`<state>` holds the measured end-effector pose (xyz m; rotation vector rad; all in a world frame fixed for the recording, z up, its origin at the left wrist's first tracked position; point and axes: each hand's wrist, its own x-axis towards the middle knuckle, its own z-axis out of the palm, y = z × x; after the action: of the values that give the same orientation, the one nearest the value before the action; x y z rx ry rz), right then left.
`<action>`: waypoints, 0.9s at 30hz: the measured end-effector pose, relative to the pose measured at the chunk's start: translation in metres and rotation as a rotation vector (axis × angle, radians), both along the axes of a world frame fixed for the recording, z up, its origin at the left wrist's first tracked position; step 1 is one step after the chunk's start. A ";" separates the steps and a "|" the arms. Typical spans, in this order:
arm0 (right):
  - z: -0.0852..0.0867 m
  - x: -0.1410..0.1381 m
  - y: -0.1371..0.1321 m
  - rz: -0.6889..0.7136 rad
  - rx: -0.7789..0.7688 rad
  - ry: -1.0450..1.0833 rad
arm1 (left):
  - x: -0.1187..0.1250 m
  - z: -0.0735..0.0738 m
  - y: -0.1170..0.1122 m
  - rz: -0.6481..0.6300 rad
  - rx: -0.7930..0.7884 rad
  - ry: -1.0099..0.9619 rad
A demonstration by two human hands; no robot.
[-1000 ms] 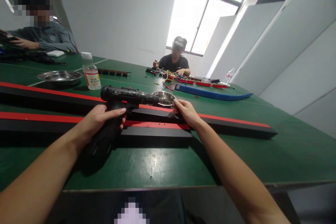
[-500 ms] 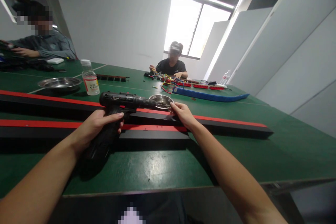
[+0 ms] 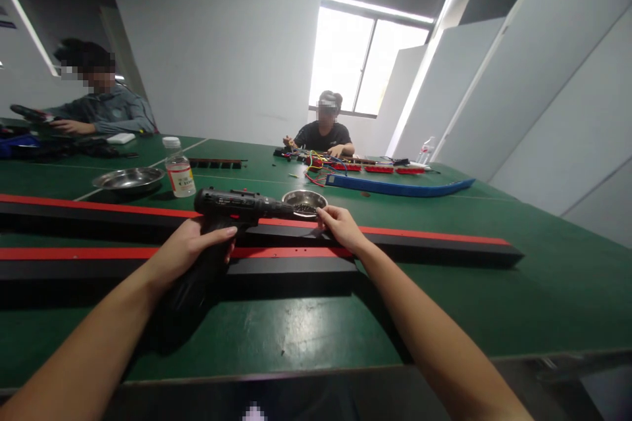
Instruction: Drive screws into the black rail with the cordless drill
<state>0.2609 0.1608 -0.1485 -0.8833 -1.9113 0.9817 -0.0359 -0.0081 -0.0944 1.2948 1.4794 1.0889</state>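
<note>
My left hand [image 3: 190, 251] is wrapped round the grip of a black cordless drill [image 3: 232, 205], which points right above two long black rails with red tops [image 3: 296, 252]. My right hand [image 3: 338, 227] reaches to the drill's tip, next to a small steel bowl [image 3: 305, 200]. Its fingers are pinched together there; I cannot make out what they hold. Both hands hover over the nearer rail on the green table [image 3: 306, 322].
A larger steel dish [image 3: 129, 179] and a clear bottle [image 3: 180, 175] stand at the left. A blue strip [image 3: 399, 187] and coloured wires [image 3: 316, 164] lie further back, before a seated person [image 3: 323, 131]. Another person [image 3: 101, 108] sits far left.
The view has tilted upward a little, so the table contents sit lower in the picture. My right hand has shifted slightly left, closer to the drill tip. The left hand keeps its grip.
</note>
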 end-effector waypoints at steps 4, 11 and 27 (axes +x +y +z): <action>-0.002 -0.001 0.003 -0.032 -0.009 0.012 | -0.013 0.031 0.007 0.016 -0.022 0.205; -0.001 -0.003 0.000 -0.012 0.001 -0.025 | -0.035 0.073 0.012 0.019 -0.053 0.509; -0.005 -0.003 0.003 -0.019 0.006 -0.010 | 0.024 0.144 0.072 0.065 0.202 1.360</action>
<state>0.2577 0.1638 -0.1531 -0.9025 -1.9097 0.9623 -0.0123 0.0643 0.0493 2.3439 2.3673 0.2684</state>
